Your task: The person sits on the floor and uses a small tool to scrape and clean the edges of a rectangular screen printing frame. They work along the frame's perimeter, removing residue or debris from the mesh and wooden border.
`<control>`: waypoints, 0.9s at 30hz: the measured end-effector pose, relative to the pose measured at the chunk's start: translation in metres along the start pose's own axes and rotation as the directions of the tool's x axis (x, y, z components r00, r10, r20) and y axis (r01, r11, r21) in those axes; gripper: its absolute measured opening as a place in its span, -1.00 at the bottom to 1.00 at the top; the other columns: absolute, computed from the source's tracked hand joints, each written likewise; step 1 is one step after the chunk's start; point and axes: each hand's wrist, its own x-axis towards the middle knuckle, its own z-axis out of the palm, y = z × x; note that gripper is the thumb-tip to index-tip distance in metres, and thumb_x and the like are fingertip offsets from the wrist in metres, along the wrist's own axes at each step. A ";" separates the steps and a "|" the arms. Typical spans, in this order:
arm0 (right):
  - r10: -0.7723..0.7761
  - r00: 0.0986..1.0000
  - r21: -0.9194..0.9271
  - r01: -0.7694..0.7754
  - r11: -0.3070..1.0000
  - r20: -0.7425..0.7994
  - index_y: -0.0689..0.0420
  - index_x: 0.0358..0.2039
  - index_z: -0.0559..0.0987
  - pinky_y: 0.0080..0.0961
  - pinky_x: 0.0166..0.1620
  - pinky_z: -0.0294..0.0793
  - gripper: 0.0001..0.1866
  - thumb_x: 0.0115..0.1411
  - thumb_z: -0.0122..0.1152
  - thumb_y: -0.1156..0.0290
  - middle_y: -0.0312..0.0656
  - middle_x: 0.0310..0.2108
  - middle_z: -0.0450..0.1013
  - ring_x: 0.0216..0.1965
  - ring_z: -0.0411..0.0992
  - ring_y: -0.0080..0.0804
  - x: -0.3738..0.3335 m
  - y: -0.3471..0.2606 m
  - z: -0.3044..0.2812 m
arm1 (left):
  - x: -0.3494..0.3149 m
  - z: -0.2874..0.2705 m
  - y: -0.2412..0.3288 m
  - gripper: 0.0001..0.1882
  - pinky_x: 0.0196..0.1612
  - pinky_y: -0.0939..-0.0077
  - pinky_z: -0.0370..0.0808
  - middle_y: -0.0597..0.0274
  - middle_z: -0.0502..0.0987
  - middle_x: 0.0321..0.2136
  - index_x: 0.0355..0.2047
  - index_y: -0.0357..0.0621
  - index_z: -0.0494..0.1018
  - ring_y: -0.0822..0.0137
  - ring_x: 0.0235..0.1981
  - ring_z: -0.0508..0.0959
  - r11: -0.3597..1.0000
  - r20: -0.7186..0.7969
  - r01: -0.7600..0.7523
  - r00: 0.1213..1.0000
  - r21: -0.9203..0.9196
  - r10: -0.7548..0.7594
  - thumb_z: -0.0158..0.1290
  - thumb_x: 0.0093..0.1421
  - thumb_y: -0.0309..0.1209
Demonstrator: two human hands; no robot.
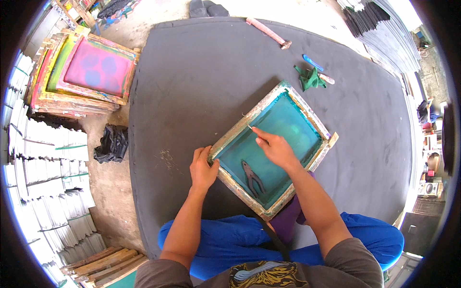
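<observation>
A wooden-framed printing screen [230, 128] with teal mesh rests tilted across my lap and the mat, its wood worn and stained. My left hand [203, 169] grips its left corner, thumb on the rim and fingers around the outer side. Over the mesh, my right hand [278, 150] stretches out its index finger to the inner edge of the upper-left rail, by a tiny pale bit. The thumb stands apart from that finger; the other fingers are curled and partly hidden. Dark pliers [250, 176] lie on the mesh near the lower corner.
On the dark mat [182, 86] lie a hammer [270, 33], a green cloth [310, 78] and a blue tool [313, 62]. Small scraps [167, 159] are scattered at left. Stacked screens [98, 67], a black plastic bag [112, 143] and white bundles [53, 173] stand beyond the mat's left edge.
</observation>
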 end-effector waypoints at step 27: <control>0.271 0.961 -0.375 -0.229 0.898 0.062 -0.37 0.36 0.46 0.15 -0.08 0.63 -0.54 0.48 0.03 0.15 0.10 -0.20 0.66 -0.16 0.64 0.20 0.004 -0.041 -0.003 | 0.001 0.000 -0.005 -0.47 0.06 0.17 0.59 -0.03 0.56 0.05 0.12 -0.27 0.56 -0.07 0.00 0.64 0.997 -0.010 -0.079 0.997 0.007 0.079 0.29 0.09 -0.46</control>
